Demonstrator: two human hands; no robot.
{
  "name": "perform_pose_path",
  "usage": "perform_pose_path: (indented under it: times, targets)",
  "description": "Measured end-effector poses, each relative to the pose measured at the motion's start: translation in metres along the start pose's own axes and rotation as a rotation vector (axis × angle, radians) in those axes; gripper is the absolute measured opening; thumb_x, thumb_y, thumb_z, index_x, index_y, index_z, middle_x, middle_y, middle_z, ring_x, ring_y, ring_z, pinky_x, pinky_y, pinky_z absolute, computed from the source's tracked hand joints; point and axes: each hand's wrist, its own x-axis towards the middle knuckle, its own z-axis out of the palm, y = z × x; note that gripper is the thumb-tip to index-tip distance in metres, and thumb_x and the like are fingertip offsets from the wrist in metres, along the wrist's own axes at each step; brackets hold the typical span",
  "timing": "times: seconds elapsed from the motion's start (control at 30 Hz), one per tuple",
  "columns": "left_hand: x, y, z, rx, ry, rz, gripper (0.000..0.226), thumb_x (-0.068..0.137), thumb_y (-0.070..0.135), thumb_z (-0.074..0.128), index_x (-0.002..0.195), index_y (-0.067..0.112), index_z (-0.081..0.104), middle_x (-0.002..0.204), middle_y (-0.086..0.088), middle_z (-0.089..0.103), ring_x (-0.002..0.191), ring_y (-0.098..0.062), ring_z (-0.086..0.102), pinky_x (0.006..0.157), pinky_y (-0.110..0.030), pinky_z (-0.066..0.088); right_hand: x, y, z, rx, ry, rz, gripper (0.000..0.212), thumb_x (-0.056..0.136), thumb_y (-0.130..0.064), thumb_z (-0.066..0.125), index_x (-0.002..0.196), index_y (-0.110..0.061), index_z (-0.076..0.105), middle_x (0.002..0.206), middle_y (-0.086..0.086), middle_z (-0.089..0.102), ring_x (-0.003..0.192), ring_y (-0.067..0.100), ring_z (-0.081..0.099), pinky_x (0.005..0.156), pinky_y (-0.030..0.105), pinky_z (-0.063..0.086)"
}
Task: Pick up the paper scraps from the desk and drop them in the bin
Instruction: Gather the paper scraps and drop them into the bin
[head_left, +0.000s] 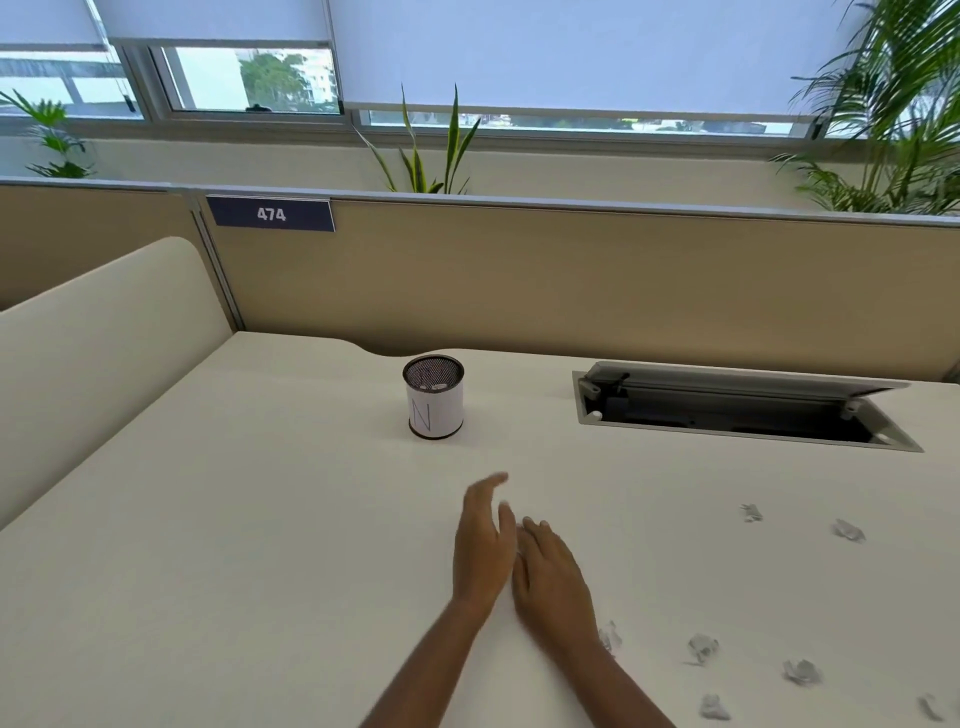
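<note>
Head view, looking down across a pale desk (234, 519) backed by a tan partition (571, 280) that bears a plate marked 474 (271, 214); the desk's near edge is cut off by the frame. At right, an open cable hatch (737, 410) is set into the desk, its interior too dark to read. Both forearms enter from the bottom edge. At centre the left hand (483, 545) stands on edge, fingers straight and motion-blurred, gripping nothing visible; whether its palm conceals anything cannot be told. Just beside it the right hand (553, 579) lies palm down, fingers extended and relaxed, nothing visibly held. Beyond the hands, and apart from them, the bin (435, 405) stands upright: a small mesh cylinder wrapped in white paper marked N, with pale fragments dimly seen through the mesh. Seven crumpled paper scraps (702, 647) lie scattered on the desk right of the hands; one scrap (610, 635) is partly hidden behind the right wrist, and another scrap (930, 706) lies nearly out of frame at the lower right corner.
</note>
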Motion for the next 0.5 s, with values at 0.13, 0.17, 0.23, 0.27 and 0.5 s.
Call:
perform_pose_path:
  times: [0.13, 0.17, 0.23, 0.27, 0.5]
  targets:
    - [-0.048, -0.018, 0.006, 0.237, -0.129, -0.002, 0.037, 0.096, 0.013, 0.04, 0.133, 0.016, 0.045, 0.142, 0.001, 0.046, 0.135, -0.013, 0.038, 0.112, -0.019, 0.025, -0.007, 0.005, -0.012, -0.013, -0.059, -0.016, 0.038, 0.095, -0.015, 0.037, 0.133, -0.011, 0.041, 0.145, 0.003, 0.041, 0.135, 0.012, 0.035, 0.113, 0.024, 0.024]
    - [-0.055, -0.022, 0.006, 0.323, -0.156, 0.041, 0.04, 0.097, 0.017, 0.036, 0.136, 0.018, 0.041, 0.148, 0.003, 0.039, 0.14, -0.009, 0.029, 0.117, -0.022, 0.018, -0.009, 0.007, -0.018, -0.043, -0.092, -0.019, 0.038, 0.095, -0.016, 0.036, 0.133, -0.014, 0.041, 0.145, -0.001, 0.041, 0.133, 0.01, 0.035, 0.113, 0.024, 0.022]
    - [-0.065, -0.026, 0.004, 0.445, -0.209, 0.129, 0.042, 0.098, 0.019, 0.033, 0.14, 0.02, 0.038, 0.152, 0.004, 0.03, 0.143, -0.007, 0.02, 0.12, -0.025, 0.01, -0.016, 0.013, -0.027, -0.115, -0.148, -0.018, 0.037, 0.096, -0.021, 0.034, 0.132, -0.02, 0.041, 0.145, -0.006, 0.039, 0.133, 0.007, 0.034, 0.117, 0.031, 0.013]
    - [-0.067, -0.025, 0.002, 0.484, -0.222, 0.16, 0.042, 0.096, 0.018, 0.037, 0.138, 0.018, 0.041, 0.152, 0.002, 0.033, 0.143, -0.01, 0.023, 0.12, -0.027, 0.013, -0.021, 0.017, -0.033, -0.146, -0.183, -0.004, 0.037, 0.097, -0.025, 0.034, 0.133, -0.022, 0.04, 0.147, -0.008, 0.036, 0.134, 0.006, 0.032, 0.118, 0.035, 0.008]
    - [-0.082, -0.017, -0.002, 0.706, -0.24, 0.314, 0.041, 0.052, 0.013, 0.087, 0.091, 0.012, 0.075, 0.101, -0.004, 0.075, 0.094, -0.019, 0.073, 0.074, -0.035, 0.061, -0.05, 0.029, -0.063, -0.153, -0.304, 0.074, 0.044, 0.091, -0.035, 0.048, 0.133, -0.025, 0.04, 0.151, -0.006, 0.029, 0.135, 0.013, 0.028, 0.109, 0.03, 0.029]
